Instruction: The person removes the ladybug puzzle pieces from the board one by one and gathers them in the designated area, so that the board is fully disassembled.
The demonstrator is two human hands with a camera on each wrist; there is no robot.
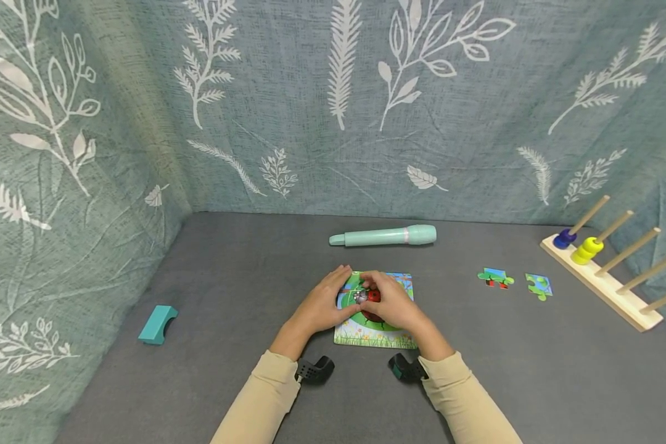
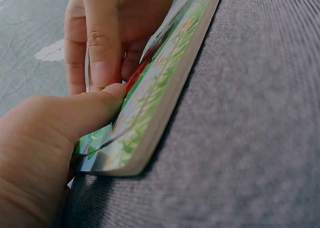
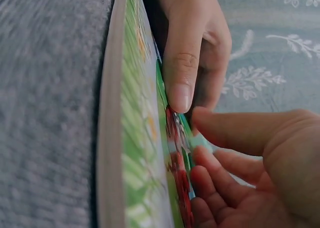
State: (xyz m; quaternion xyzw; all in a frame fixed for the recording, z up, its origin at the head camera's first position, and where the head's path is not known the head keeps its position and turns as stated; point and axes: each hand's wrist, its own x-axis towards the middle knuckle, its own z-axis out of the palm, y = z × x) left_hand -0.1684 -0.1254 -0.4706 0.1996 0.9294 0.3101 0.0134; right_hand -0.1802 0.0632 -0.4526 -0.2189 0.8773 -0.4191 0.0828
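A ladybug jigsaw puzzle in a shallow frame lies flat on the dark table, partly covered by both hands. My left hand rests over its left side, fingers stretched toward the far corner and thumb on the picture. On the right, my right hand bends its fingers loosely over the red ladybug, the thumb pointing in toward the left thumb. In the right wrist view, the right thumb and fingers stand apart, with fingertips right at the red pieces. The puzzle's thick frame edge shows in the left wrist view.
Two loose puzzle pieces, one with red parts and one blue-green, lie to the right. Beyond them stands a wooden peg stacker with blue and yellow rings. A mint toy microphone lies behind the puzzle, a teal arch block far left.
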